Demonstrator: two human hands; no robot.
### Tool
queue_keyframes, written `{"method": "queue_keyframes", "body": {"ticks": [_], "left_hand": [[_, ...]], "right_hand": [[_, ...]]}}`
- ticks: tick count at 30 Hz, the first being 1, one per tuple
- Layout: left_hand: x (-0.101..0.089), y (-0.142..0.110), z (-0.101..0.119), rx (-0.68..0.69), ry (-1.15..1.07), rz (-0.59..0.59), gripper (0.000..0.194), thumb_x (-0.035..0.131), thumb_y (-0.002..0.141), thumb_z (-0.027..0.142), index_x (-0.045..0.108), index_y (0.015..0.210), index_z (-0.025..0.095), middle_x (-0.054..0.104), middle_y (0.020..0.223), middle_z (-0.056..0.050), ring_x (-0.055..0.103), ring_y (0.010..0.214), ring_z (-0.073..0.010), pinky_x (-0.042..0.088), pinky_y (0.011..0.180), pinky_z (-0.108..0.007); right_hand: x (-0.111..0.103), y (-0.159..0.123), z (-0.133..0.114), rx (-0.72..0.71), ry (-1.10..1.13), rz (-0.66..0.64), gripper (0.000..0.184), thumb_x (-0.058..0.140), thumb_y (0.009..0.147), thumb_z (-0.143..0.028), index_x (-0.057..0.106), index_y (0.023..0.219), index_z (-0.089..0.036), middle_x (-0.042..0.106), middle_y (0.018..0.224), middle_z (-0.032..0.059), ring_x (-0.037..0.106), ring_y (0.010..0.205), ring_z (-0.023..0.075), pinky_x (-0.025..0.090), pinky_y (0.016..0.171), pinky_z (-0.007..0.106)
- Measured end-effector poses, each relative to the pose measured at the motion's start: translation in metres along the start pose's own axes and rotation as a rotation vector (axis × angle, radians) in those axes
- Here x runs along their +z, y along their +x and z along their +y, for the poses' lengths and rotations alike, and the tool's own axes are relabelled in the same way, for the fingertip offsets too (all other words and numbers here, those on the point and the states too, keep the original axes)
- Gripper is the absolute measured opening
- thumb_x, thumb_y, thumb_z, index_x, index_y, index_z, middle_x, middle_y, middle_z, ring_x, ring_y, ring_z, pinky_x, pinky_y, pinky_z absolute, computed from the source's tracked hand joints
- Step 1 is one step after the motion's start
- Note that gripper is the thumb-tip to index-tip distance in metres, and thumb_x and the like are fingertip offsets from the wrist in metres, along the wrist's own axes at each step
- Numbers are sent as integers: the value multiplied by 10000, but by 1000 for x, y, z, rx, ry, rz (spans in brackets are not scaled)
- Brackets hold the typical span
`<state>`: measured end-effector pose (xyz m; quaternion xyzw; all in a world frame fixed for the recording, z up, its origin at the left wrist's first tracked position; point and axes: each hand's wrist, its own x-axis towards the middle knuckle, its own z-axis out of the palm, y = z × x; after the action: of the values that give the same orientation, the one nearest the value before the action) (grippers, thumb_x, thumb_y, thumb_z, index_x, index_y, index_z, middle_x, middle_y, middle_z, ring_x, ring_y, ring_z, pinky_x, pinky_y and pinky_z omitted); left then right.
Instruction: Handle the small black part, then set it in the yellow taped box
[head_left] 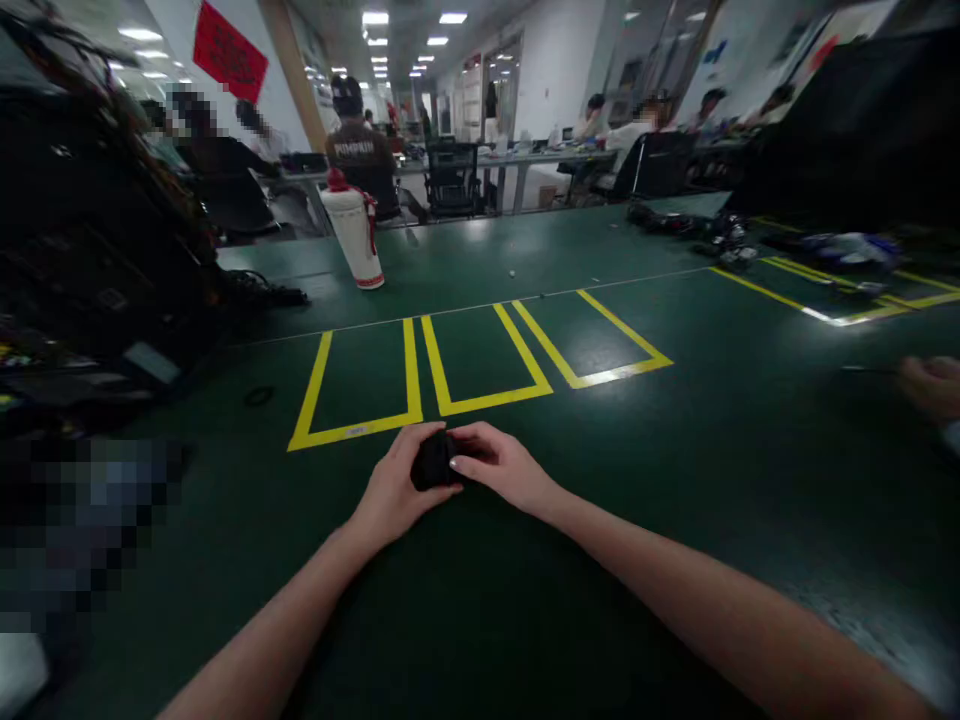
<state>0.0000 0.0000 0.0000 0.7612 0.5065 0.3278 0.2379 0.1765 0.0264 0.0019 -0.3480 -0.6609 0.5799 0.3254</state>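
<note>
A small black object (433, 462), too dark to name more exactly, is held between my two hands, just in front of the yellow tape frames. My left hand (395, 487) curves around its left side, thumb underneath and fingers over the top. From the right, my right hand (504, 463) grips the same object, with its thumb on the near face and its fingers at the upper edge. Both hands are closed on it, low over the green table (480, 600). The object's far side is hidden.
Yellow tape outlines (487, 405) mark the table ahead. Beyond them stands a white bottle with a red lid (352, 235). A black ring (259, 396) lies at left. Dark equipment (82, 230) fills the left side. Another person's hand (932, 385) shows at far right, near cables and parts (724, 240).
</note>
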Motion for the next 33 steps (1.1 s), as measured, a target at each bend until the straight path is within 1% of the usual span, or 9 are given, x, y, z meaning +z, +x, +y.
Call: {"method": "queue_keyframes", "body": {"ticks": [3, 5, 8, 13, 18, 22, 27, 30, 33], "left_hand": [[0, 0, 1, 6, 5, 3, 575, 666, 661, 220, 369, 1151, 272, 470, 1121, -26, 474, 1042, -209, 403, 886, -366], [-1, 0, 1, 3, 6, -2, 577, 666, 662, 224, 368, 1154, 274, 469, 1122, -25, 474, 1041, -210, 406, 882, -368], [-2, -1, 2, -8, 4, -20, 591, 667, 663, 234, 359, 1165, 277, 462, 1134, -23, 470, 1046, -207, 410, 881, -366], [-3, -2, 5, -16, 3, -26, 582, 659, 670, 232, 358, 1166, 279, 462, 1133, -21, 473, 1044, -207, 418, 876, -370], [-4, -2, 6, -19, 9, -22, 568, 647, 678, 233, 360, 1165, 291, 460, 1133, -22, 480, 1039, -220, 432, 856, -391], [-4, -2, 5, -22, 5, -21, 582, 656, 669, 233, 359, 1165, 294, 459, 1139, -23, 480, 1046, -226, 435, 856, -405], [-3, -2, 5, -19, -8, -22, 583, 658, 667, 231, 358, 1164, 292, 463, 1137, -22, 487, 1041, -223, 439, 854, -407], [-3, -2, 6, -21, -1, -22, 577, 654, 671, 228, 360, 1163, 291, 461, 1136, -27, 483, 1038, -228, 435, 856, -414], [-3, -1, 5, -23, -4, -19, 571, 652, 672, 231, 361, 1161, 285, 460, 1134, -32, 482, 1032, -225, 434, 857, -405]], "right_hand": [[1, -2, 1, -64, 45, -16, 311, 601, 696, -230, 493, 988, -219, 507, 1025, 13, 523, 985, 145, 421, 894, 362], [1, -3, 0, -83, 53, -11, 270, 593, 704, -236, 507, 960, -223, 501, 1021, 6, 522, 981, 140, 429, 884, 352], [0, -3, -3, -69, 42, -13, 210, 545, 745, -270, 520, 949, -226, 502, 1030, 7, 521, 980, 140, 438, 869, 356], [-2, -3, -6, -15, -8, -12, 337, 546, 747, -284, 471, 1071, -230, 507, 1078, 26, 507, 1013, 153, 418, 893, 383], [-2, -6, -7, -43, -35, -35, 310, 578, 722, -266, 490, 1018, -236, 481, 1082, 13, 497, 1018, 151, 423, 890, 369], [-1, -6, -10, -37, 11, -37, 241, 537, 753, -292, 497, 982, -230, 503, 1039, 7, 516, 984, 142, 434, 872, 364], [-3, -4, -10, 25, 8, -43, 349, 540, 749, -303, 461, 1080, -228, 500, 1087, 31, 500, 1021, 159, 406, 900, 397], [-3, -5, -10, -4, 2, -70, 339, 573, 723, -262, 477, 1046, -231, 487, 1096, 21, 489, 1038, 161, 397, 908, 394], [-2, -6, -12, -29, 7, -63, 284, 582, 715, -247, 497, 985, -232, 484, 1072, 7, 492, 1027, 154, 404, 903, 378]]}}
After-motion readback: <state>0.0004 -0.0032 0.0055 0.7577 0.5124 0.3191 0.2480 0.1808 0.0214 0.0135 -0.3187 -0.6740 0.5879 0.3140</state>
